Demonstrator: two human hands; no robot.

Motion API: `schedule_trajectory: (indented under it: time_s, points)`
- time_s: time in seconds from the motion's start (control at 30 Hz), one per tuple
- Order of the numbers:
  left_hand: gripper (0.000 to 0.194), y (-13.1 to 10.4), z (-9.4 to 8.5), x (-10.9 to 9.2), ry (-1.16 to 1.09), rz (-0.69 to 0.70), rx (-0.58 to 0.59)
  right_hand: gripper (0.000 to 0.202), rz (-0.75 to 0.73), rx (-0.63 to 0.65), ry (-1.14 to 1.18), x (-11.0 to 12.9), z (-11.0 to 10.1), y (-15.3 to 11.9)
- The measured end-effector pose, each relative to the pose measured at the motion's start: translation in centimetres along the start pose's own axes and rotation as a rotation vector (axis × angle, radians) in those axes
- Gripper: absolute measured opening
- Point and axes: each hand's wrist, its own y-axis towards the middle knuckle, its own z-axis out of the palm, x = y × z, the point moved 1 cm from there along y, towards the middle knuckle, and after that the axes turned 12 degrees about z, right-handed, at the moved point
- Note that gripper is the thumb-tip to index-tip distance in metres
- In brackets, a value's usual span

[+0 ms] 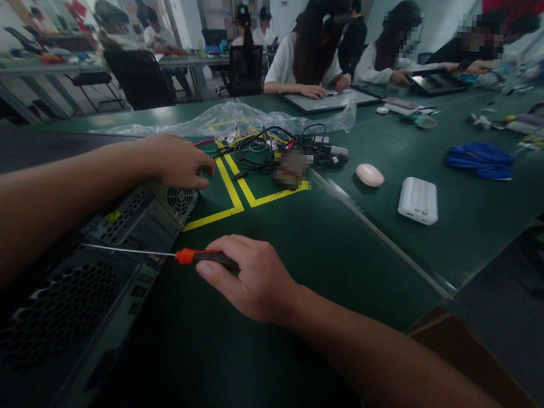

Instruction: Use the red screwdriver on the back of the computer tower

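My right hand is closed around the dark handle of a screwdriver with an orange collar. Its long thin shaft points left, and the tip meets or overlaps the back panel of a black computer case; contact at the tip is unclear. Over the case's far top corner lies my left hand, fingers loosely bent with a gap at the thumb and nothing visible in them. Below it a round fan grille shows. A honeycomb vent covers the nearer part of the panel.
A tangle of black cables and clear plastic wrap lie beyond the case. Yellow tape marks the green table. To the right are a pink oval object, a white box-shaped device and blue cloth. Several people sit opposite.
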Motion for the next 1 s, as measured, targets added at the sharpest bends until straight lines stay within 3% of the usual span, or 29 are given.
schedule_trajectory:
  time_s: [0.23,0.4,1.0]
  points:
    - [0.068,0.17,0.25,0.05,0.006,-0.012,0.006,0.032,0.034,0.031,0.032,0.00,0.07,-0.36]
    - [0.065,0.28,0.22,0.08,0.027,-0.002,0.006,0.020,0.011,0.003,0.024,-0.12,0.11,-0.33]
    - [0.057,0.02,0.29,0.15,0.030,0.011,-0.019,0.018,-0.017,0.023,0.014,-0.38,0.13,-0.17]
